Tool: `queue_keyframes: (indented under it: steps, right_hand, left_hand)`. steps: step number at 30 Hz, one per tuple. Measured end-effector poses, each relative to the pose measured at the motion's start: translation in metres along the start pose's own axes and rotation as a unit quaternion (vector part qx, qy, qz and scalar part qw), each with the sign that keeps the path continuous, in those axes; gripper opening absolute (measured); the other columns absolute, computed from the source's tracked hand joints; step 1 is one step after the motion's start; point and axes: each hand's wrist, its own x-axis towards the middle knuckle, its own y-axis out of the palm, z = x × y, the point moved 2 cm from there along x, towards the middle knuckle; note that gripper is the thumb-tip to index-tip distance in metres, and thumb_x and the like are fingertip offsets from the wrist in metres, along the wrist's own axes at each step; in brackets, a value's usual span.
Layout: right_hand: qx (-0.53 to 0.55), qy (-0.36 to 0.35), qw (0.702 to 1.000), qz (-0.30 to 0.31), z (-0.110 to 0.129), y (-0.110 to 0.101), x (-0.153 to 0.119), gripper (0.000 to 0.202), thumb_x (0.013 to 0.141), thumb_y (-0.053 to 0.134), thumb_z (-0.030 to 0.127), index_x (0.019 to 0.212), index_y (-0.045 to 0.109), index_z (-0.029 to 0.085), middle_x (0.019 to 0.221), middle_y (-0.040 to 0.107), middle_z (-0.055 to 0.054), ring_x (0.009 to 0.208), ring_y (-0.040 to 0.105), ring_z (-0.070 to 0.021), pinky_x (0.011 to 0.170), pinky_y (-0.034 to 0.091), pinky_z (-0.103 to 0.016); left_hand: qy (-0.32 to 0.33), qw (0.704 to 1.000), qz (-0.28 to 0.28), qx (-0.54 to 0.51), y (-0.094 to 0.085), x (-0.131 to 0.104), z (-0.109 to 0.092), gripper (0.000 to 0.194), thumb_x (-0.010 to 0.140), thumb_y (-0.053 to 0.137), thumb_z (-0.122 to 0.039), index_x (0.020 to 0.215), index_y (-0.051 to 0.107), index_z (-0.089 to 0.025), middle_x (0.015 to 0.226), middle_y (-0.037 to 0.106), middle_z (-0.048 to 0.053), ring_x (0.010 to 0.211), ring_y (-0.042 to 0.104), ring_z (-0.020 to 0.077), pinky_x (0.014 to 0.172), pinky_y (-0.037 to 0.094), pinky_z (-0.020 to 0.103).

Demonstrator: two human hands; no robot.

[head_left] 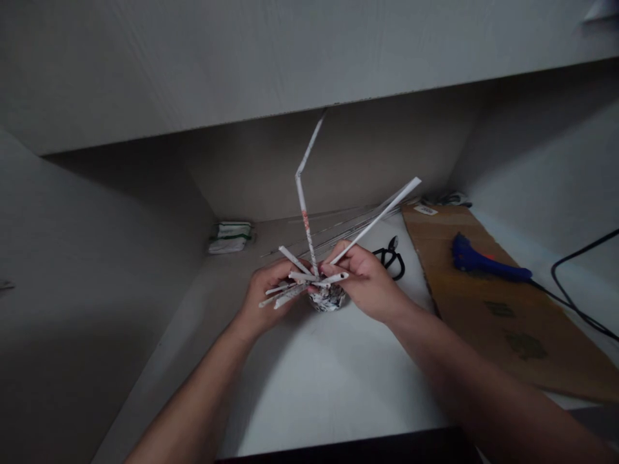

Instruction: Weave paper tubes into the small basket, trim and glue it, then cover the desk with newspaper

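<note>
A small round piece woven from rolled newspaper tubes (327, 300) is between my hands, with several short tube ends sticking out of it towards the left. My left hand (261, 291) is closed round its left side, the fingertips partly hidden by the tubes. Pinched in my right hand (370, 283) is a long white paper tube (380, 220) that slants up to the right. Another long paper tube (304, 206), printed with a red patch and kinked partway up, rises from the woven piece.
Black-handled scissors (400, 265) lie beyond my right hand. A blue glue gun (488, 263) with a black cable rests on flat cardboard (454, 316) at the right. Thin rods (355, 222) and a white-and-green packet (231, 237) lie at the back. A shelf panel (271, 58) overhangs the white surface.
</note>
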Motion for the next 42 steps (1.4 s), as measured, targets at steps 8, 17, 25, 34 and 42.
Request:
queue_keyframes:
  steps: [8, 17, 25, 34, 42]
  right_hand:
    - [-0.038, -0.038, 0.998, -0.012, 0.000, -0.006, 0.001, 0.025, 0.076, 0.071, 0.033, 0.073, 0.049, 0.022, 0.077, 0.065, 0.002, 0.059, 0.054, -0.0091, 0.053, 0.042, -0.024]
    - [-0.051, 0.038, 0.994, -0.093, -0.016, -0.016, 0.007, 0.031, 0.065, 0.078, 0.039, 0.069, 0.054, 0.019, 0.065, 0.062, 0.002, 0.058, 0.054, -0.0118, 0.055, 0.040, -0.025]
    - [-0.219, 0.053, 0.969, -0.105, -0.022, -0.027, 0.012, 0.030, 0.065, 0.075, 0.043, 0.062, 0.055, 0.020, 0.055, 0.056, 0.003, 0.051, 0.048, -0.0114, 0.048, 0.034, -0.024]
    - [-0.375, -0.168, 0.912, -0.009, 0.015, -0.019, -0.005, 0.013, 0.081, 0.063, 0.022, 0.090, 0.072, 0.025, 0.083, 0.071, 0.000, 0.073, 0.062, -0.0143, 0.064, 0.045, -0.027]
    - [-0.401, -0.160, 0.900, 0.055, 0.023, -0.017, -0.006, 0.024, 0.081, 0.059, 0.012, 0.094, 0.075, 0.024, 0.087, 0.075, 0.000, 0.075, 0.065, -0.0132, 0.066, 0.047, -0.026]
  left_hand:
    - [-0.050, 0.996, -0.011, -0.073, 0.003, 0.001, 0.002, 0.025, 0.072, 0.078, -0.023, 0.065, 0.056, -0.016, 0.073, 0.069, -0.001, 0.067, 0.061, 0.0118, 0.062, 0.048, 0.023]
    - [0.000, 0.999, 0.009, -0.036, 0.003, 0.001, -0.003, 0.021, 0.077, 0.074, -0.027, 0.065, 0.060, -0.016, 0.079, 0.070, 0.004, 0.073, 0.062, 0.0145, 0.068, 0.048, 0.027]
    - [0.055, 0.998, 0.028, 0.003, 0.002, 0.000, -0.011, 0.013, 0.083, 0.068, -0.026, 0.073, 0.072, -0.019, 0.074, 0.071, 0.004, 0.073, 0.064, 0.0152, 0.070, 0.047, 0.026]
    - [0.047, 0.999, -0.002, 0.021, 0.000, 0.002, -0.015, 0.010, 0.081, 0.069, -0.022, 0.072, 0.069, -0.019, 0.080, 0.072, 0.004, 0.074, 0.065, 0.0149, 0.067, 0.048, 0.026]
    - [0.001, 1.000, -0.016, 0.019, -0.001, 0.001, -0.005, 0.010, 0.078, 0.074, -0.026, 0.073, 0.069, -0.017, 0.081, 0.073, 0.004, 0.072, 0.065, 0.0147, 0.067, 0.048, 0.025]
